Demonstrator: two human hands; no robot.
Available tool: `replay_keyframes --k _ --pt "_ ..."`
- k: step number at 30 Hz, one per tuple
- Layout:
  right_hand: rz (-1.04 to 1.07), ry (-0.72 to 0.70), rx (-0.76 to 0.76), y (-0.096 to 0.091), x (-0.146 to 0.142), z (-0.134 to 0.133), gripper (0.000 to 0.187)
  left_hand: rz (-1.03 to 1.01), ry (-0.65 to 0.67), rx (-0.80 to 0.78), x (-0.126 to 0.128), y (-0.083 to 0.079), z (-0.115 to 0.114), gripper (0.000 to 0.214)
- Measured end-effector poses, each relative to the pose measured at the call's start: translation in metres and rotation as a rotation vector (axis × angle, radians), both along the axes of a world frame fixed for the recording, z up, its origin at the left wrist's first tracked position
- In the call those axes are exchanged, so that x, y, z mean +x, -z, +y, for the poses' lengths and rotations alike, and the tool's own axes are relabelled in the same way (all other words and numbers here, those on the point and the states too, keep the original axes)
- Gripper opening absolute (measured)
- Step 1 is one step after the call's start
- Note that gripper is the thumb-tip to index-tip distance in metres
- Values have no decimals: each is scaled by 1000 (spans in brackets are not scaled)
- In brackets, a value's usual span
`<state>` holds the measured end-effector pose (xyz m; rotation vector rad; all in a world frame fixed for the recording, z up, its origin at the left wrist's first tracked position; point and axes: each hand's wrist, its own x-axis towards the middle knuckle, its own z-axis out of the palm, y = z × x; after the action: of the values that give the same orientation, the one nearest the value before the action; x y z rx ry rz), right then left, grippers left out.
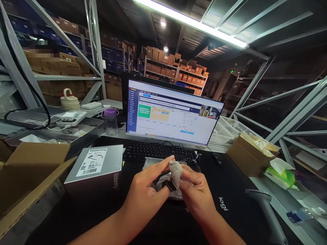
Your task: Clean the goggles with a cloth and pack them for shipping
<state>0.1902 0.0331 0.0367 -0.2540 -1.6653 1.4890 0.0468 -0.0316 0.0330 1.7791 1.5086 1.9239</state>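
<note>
Both hands meet over the black desk mat point(222, 183), in front of the keyboard point(153, 150). Between them is a small light grey bundle point(175, 172), soft and folded in look, with a black piece point(169, 185) at its lower left; its exact kind is unclear. My left hand point(145, 185) is closed on the bundle from the left, thumb by the black piece. From the right, my right hand point(196, 187) pinches it. Some clear plastic shows around the right fingers. Beneath the hands lies a flat, light-coloured item point(150, 162), mostly covered.
A grey Wakening box point(93, 170) stands left, beside an open cardboard carton point(28, 190). Behind the keyboard is a monitor point(171, 115). To the right are a mouse point(216, 158), a barcode scanner point(265, 211), a cardboard box point(247, 154) and a tissue pack point(279, 173).
</note>
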Motion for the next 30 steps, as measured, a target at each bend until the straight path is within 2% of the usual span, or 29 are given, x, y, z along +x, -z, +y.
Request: replay_keyframes --k 4,8,13,18,20,22,24,26,27,28,30 --pt "-149 120 396 -5 1 5 28 30 7 -30 -5 3 0 65" --pt "-146 120 570 -5 -1 12 35 94 -2 -54 -11 2 1 67" --pt "-79 130 635 4 -1 19 36 143 0 -26 -11 -1 2 62" --pt "-57 110 525 8 0 23 28 82 -49 -86 -13 -7 -3 53" --pt "-72 61 472 1 5 25 24 68 -71 -117 -15 -9 -6 53" --pt "-128 -54 449 -13 19 28 22 53 -103 -142 -16 -12 -8 51" --pt "-278 -221 494 -30 43 34 24 -12 -119 -146 -17 -15 -9 48" --pt "-529 -343 579 -44 71 43 30 -130 -107 -126 -17 -19 -9 45" --pt "-643 -320 603 -49 86 50 33 -187 -92 -111 -17 -21 -9 44" --pt "-749 -230 610 -51 99 57 35 -229 -78 -98 -17 -23 -9 44" --pt "-966 85 563 -49 118 74 36 -275 -54 -86 -16 -25 -8 44"
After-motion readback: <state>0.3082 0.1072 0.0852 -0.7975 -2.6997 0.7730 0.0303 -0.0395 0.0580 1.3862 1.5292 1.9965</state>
